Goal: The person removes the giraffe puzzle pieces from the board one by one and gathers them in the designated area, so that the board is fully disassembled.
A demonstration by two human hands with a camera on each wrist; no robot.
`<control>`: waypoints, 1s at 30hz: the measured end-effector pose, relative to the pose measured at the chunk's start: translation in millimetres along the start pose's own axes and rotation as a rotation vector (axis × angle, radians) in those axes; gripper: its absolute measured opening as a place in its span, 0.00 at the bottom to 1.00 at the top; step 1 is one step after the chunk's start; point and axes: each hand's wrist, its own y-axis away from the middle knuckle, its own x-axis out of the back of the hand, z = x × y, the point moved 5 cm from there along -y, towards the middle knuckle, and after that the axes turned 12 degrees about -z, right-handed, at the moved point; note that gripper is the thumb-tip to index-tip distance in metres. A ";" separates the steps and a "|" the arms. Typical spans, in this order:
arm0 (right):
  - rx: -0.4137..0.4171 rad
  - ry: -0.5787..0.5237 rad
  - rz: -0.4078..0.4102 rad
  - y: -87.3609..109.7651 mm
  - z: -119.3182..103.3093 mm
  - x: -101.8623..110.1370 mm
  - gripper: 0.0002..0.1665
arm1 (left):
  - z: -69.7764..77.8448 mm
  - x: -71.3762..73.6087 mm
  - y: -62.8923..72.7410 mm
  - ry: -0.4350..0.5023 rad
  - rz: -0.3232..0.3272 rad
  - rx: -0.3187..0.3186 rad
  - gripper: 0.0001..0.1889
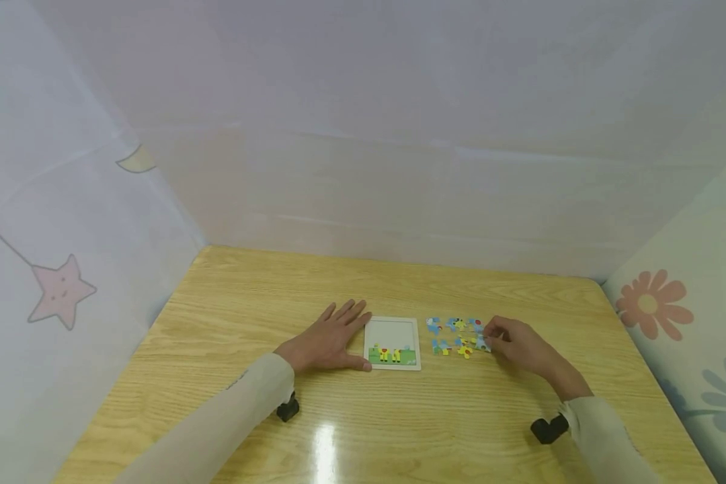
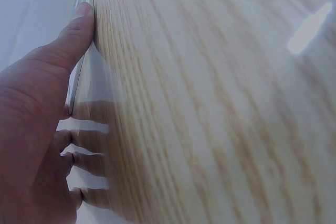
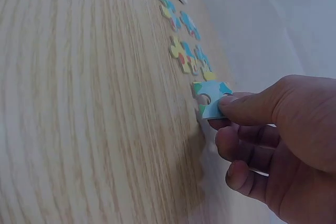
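Note:
A square white puzzle tray (image 1: 392,332) lies on the table, its bottom strip filled with green and yellow pieces that look like animal legs on grass. My left hand (image 1: 329,341) rests spread along the tray's left side, thumb at the lower corner and fingers at the upper one. In the left wrist view the thumb (image 2: 79,30) lies against the tray's edge. My right hand (image 1: 523,345) pinches a light blue puzzle piece (image 3: 212,107) with green corners between thumb and fingers. The other fingers of that hand curl loosely below it.
Several loose puzzle pieces (image 1: 463,349), blue, yellow and red, lie in two rough rows right of the tray. The wooden table (image 1: 399,417) meets a pale cloth wall (image 1: 399,202) at its back and at both sides.

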 end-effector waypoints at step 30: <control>0.069 0.019 -0.002 -23.7 -37.7 -13.0 0.09 | 0.7 0.6 -0.1 -0.014 -0.002 0.001 0.58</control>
